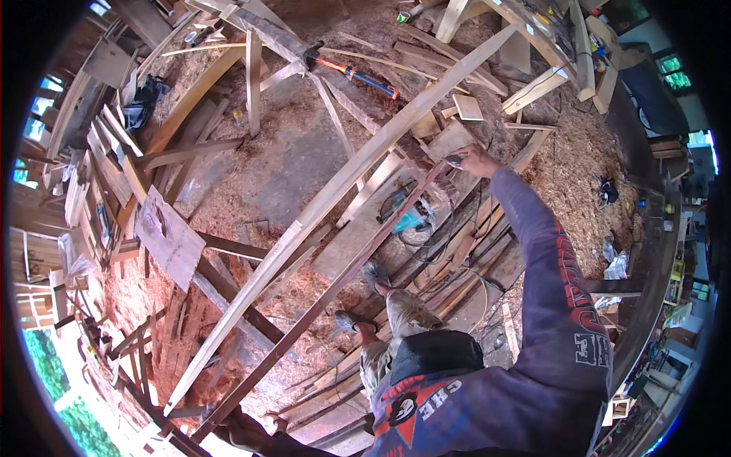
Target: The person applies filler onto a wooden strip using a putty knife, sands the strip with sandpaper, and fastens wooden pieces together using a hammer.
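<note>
Here's the long dark board (308, 314), slanting across in front of the body from low on the left up towards the right hand (478, 161), and it looks stiff along its length, though slim enough that I'd expect a little whip if only one end were carried; call it moderate in weight, dry and grippy rather than slippery, tough, with splinters the likelier trouble along those edges. Best hold, I'd judge, is a hand near each end, or both nearer the middle for balance. Up top, the right hand's fingers are curled in, pinching a small dark object (454, 161) right at the board's upper end; what that is, I can't make out. Down low, the left hand (247, 431) is in shadow beside the lower end, looking partly curled, and whether it truly grips the wood I cannot tell. Moving outward, a teal power tool (411, 219) sits just beside the upper stretch, its cables looping nearby, while a pale beam (411, 116) runs roughly alongside, beyond the board, and past that there's an orange-and-blue clamp (365, 78), with wood shavings (579, 164) thick over the floor on the right
</note>
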The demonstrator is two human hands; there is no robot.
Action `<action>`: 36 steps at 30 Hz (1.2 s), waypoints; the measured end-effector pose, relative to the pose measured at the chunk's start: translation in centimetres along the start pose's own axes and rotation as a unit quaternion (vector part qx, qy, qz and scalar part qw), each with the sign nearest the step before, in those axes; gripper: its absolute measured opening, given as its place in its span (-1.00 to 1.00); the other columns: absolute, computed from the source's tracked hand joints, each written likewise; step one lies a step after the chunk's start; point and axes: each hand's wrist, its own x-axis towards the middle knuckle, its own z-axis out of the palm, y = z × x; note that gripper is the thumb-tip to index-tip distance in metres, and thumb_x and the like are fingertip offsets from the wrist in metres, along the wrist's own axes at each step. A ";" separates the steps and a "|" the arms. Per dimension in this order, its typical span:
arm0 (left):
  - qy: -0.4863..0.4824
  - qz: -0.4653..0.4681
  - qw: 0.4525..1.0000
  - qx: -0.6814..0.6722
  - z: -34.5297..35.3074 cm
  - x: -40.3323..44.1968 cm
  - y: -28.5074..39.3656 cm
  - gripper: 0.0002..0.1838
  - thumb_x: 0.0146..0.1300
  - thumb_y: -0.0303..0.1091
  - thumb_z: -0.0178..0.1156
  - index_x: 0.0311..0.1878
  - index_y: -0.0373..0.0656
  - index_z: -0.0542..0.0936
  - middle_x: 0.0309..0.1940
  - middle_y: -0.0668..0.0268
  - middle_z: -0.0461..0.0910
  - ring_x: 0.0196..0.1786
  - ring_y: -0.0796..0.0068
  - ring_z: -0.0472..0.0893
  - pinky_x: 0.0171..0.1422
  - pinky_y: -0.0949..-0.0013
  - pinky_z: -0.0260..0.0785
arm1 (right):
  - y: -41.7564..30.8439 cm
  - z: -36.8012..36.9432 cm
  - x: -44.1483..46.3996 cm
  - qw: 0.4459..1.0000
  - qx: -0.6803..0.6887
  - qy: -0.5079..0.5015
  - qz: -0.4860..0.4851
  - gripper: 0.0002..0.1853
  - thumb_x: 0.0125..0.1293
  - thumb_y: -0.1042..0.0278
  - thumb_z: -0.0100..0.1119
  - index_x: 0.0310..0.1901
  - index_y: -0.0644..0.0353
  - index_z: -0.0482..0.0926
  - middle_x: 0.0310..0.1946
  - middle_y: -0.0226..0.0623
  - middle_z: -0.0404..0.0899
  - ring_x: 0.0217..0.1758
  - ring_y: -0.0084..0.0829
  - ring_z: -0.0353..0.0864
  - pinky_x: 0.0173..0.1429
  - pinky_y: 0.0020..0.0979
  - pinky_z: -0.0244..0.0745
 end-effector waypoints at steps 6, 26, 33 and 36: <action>0.027 -0.001 1.000 0.010 0.7 -0.1 0.8 -0.58 0.43 -0.27 0.26 0.21 -0.34 0.47 0.12 0.06 0.59 0.15 0.22 0.62 0.29 0.24 0.56 | -3.2 -1.1 -1.9 0.974 -0.108 -0.043 -0.193 -0.72 0.19 0.47 0.17 -0.10 0.21 0.77 0.07 -0.14 0.71 0.06 -0.31 0.70 0.26 -0.38 0.53; 0.046 -0.023 0.996 0.067 -1.0 1.6 0.1 -0.63 0.42 -0.33 0.25 0.17 -0.33 0.49 0.11 0.09 0.58 0.15 0.22 0.61 0.29 0.26 0.52 | 5.3 0.9 2.0 0.967 -0.213 0.041 -0.133 -0.82 0.03 0.40 0.21 -0.42 0.12 0.82 -0.15 -0.32 0.79 0.24 -0.36 0.65 0.36 -0.40 0.51; 0.048 -0.028 0.996 0.069 -0.8 2.1 -0.1 -0.63 0.42 -0.32 0.25 0.17 -0.32 0.48 0.10 0.10 0.58 0.14 0.23 0.61 0.28 0.26 0.52 | 1.2 -0.6 0.4 0.999 0.028 0.026 -0.011 -0.77 0.11 0.49 0.13 -0.32 0.22 0.80 -0.09 -0.22 0.77 0.16 -0.38 0.66 0.40 -0.43 0.45; 0.044 -0.028 0.996 0.067 -0.5 2.2 0.0 -0.63 0.41 -0.32 0.25 0.17 -0.32 0.48 0.10 0.10 0.58 0.14 0.23 0.61 0.27 0.26 0.52 | -1.9 -1.7 -0.5 0.986 0.133 0.000 0.096 -0.73 0.14 0.50 0.15 -0.16 0.28 0.77 0.01 -0.15 0.74 0.04 -0.34 0.68 0.33 -0.42 0.48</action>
